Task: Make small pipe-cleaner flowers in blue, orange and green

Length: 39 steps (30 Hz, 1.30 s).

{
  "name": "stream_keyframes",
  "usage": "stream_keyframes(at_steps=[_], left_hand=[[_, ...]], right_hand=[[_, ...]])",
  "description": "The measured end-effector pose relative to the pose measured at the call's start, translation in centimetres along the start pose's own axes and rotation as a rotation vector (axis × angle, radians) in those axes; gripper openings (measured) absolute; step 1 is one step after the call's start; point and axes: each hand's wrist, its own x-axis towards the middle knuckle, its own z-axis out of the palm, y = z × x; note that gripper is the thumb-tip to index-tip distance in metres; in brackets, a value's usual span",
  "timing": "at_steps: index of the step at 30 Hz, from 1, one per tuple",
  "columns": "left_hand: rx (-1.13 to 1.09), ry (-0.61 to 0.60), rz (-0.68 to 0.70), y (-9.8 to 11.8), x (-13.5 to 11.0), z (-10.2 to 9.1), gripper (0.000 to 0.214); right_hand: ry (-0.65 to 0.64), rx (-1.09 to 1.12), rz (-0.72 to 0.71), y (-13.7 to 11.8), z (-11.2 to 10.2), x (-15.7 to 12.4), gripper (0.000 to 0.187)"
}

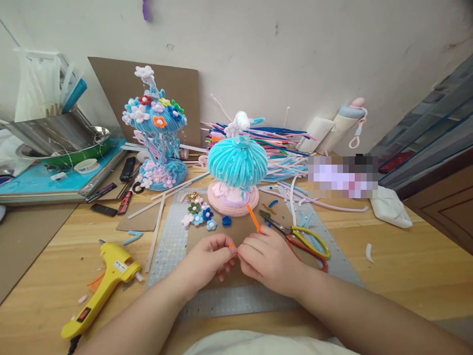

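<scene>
Both hands meet over the brown cardboard on the cutting mat (162, 266). An orange pipe cleaner (253, 218) sticks up out of my right hand (271, 256), whose fingers are closed around it. My left hand (212, 256) pinches a short orange end between thumb and forefinger. Just beyond the hands lie several small pipe-cleaner flowers (199, 214) in blue, green and white, with a dark blue flower (226, 221) a little apart. Behind them stands a turquoise mushroom-shaped pipe-cleaner piece (237, 162) on a pink round base (232, 202).
Scissors with yellow and red handles (308, 241) lie right of my right hand. A yellow glue gun (111, 276) rests at the left. A flower-covered blue jellyfish-like piece (155, 123) stands behind, near a pile of pipe cleaners (281, 162) and a steel pot (55, 133).
</scene>
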Motion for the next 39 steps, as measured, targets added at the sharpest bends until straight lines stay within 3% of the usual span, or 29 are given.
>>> stream_keyframes(at_steps=[2,4,8,11,13,14,16,18,20,22,25,33,36,39], left_hand=[[0.053,0.010,0.068,-0.2,0.0,0.2,0.018],[0.157,0.028,0.172,-0.4,-0.1,0.3,0.015],[0.418,0.045,0.422,-0.1,-0.7,0.4,0.009],[0.619,0.031,0.585,0.4,-1.3,0.2,0.008],[0.660,0.008,0.641,0.6,-1.5,0.1,0.009],[0.645,0.002,0.632,0.6,-1.5,0.1,0.009],[0.563,0.020,0.551,0.5,-1.3,0.0,0.009],[0.427,0.038,0.440,0.3,-1.0,0.0,0.012],[0.272,0.019,0.352,0.2,-0.8,-0.1,0.016],[0.153,-0.023,0.297,0.2,-0.6,-0.2,0.021],[0.075,-0.041,0.250,0.3,-0.6,-0.4,0.024],[0.050,-0.042,0.155,0.1,-0.2,-0.9,0.030],[0.071,-0.083,0.101,0.2,-0.3,-0.9,0.029],[0.085,-0.149,0.145,0.4,-0.7,-0.5,0.022]], right_hand=[[0.025,0.113,0.111,-0.4,0.2,0.1,0.018],[0.041,0.338,0.326,-0.9,0.3,0.3,0.019],[-0.012,1.042,0.815,-1.2,-0.2,1.2,0.014],[-0.370,1.704,1.013,-0.4,-0.7,1.6,0.013],[-0.618,1.931,0.991,0.2,-1.0,1.6,0.013],[-0.640,1.925,0.951,0.3,-1.2,1.5,0.013],[-0.456,1.684,0.861,0.2,-1.4,1.2,0.008],[-0.215,1.239,0.725,-0.3,-1.7,0.9,0.002],[-0.089,0.796,0.535,-0.7,-1.9,0.5,0.004],[-0.067,0.472,0.342,-0.9,-1.9,0.2,0.005],[-0.087,0.192,0.157,-0.8,-1.9,0.0,0.014],[-0.160,-0.015,0.072,-0.3,-1.8,-0.2,0.017],[-0.156,0.011,0.022,-0.3,-1.9,-0.3,0.018],[-0.078,0.190,0.002,-0.5,-2.0,-0.4,0.018]])
